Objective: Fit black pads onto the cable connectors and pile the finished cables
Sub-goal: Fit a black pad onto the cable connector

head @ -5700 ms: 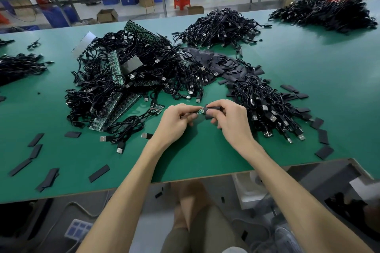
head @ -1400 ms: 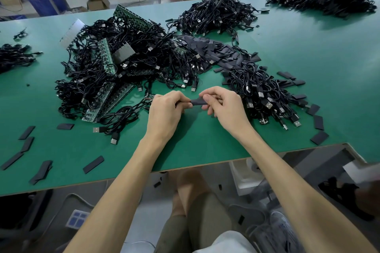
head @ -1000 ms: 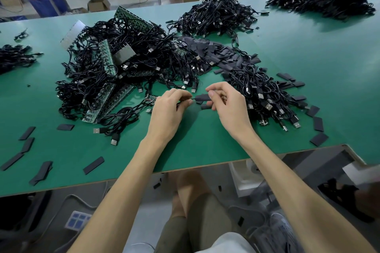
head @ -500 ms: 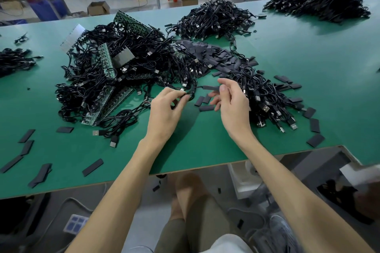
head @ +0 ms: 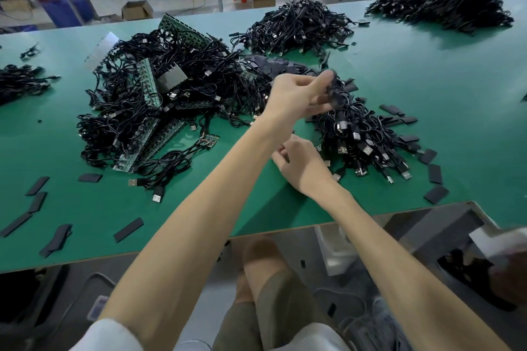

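The left hand point(head: 298, 94) is raised over the green counter point(head: 442, 80), with its forearm crossing in front of the right hand point(head: 299, 164). Its thumb and fingers are curled round a black cable point(head: 332, 85), which is blurred and held just above the far end of the pile of cables point(head: 362, 137) on the right side. The right hand sits low, close to the counter at the near edge of that pile. Its fingers are curled, but the left forearm partly hides them, so I cannot tell whether they hold anything.

A heap of black pads point(head: 273, 65) lies behind the left hand, between the pile and a large tangle of cables point(head: 134, 111) to the left. Green circuit boards point(head: 147, 80) are mixed into the tangle. More loose pads point(head: 128, 229) lie scattered near the front edge on the left, and a few others point(head: 435, 174) lie beside the pile on the right. Another mound of cables point(head: 296, 25) sits farther back on the counter.
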`<state>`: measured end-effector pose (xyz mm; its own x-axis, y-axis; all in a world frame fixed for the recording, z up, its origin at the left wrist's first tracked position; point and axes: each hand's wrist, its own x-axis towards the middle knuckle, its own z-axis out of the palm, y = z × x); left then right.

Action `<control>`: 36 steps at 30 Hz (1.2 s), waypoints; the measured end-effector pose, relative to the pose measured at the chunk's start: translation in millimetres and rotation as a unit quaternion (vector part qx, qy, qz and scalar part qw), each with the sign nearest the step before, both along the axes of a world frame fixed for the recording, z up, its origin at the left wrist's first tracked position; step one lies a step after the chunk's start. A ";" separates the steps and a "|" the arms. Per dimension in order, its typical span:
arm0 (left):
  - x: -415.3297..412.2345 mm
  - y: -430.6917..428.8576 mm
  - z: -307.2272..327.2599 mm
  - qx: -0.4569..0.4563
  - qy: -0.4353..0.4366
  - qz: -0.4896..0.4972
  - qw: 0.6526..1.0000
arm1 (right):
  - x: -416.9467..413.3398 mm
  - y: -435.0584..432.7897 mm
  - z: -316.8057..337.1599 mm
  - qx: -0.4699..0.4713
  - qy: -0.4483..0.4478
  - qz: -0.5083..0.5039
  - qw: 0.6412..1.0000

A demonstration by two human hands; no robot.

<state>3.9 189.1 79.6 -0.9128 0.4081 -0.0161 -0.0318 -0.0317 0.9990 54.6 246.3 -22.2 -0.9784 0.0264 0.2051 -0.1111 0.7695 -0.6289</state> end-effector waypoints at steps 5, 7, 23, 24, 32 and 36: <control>-2.8 12.9 -6.7 -0.054 -0.011 -0.016 0.998 | 0.7 2.2 3.1 -0.004 -0.024 0.001 1.000; -4.2 0.5 -17.9 -0.071 0.022 0.015 0.997 | 3.3 2.4 2.7 -0.005 0.010 0.012 1.000; -9.0 -86.7 -101.3 -0.323 0.289 0.058 0.899 | -3.7 5.2 -10.4 0.101 0.067 -0.057 0.991; -8.2 -87.1 -101.7 -0.321 0.294 0.057 0.899 | -3.8 5.0 -11.5 0.113 0.056 -0.058 0.990; -3.9 -86.7 -103.2 -0.334 0.329 0.043 0.882 | -0.8 4.5 -12.6 0.125 0.070 -0.058 0.988; -0.2 -85.6 -102.7 -0.336 0.341 0.056 0.876 | 0.5 5.8 -10.3 0.102 0.069 -0.062 0.990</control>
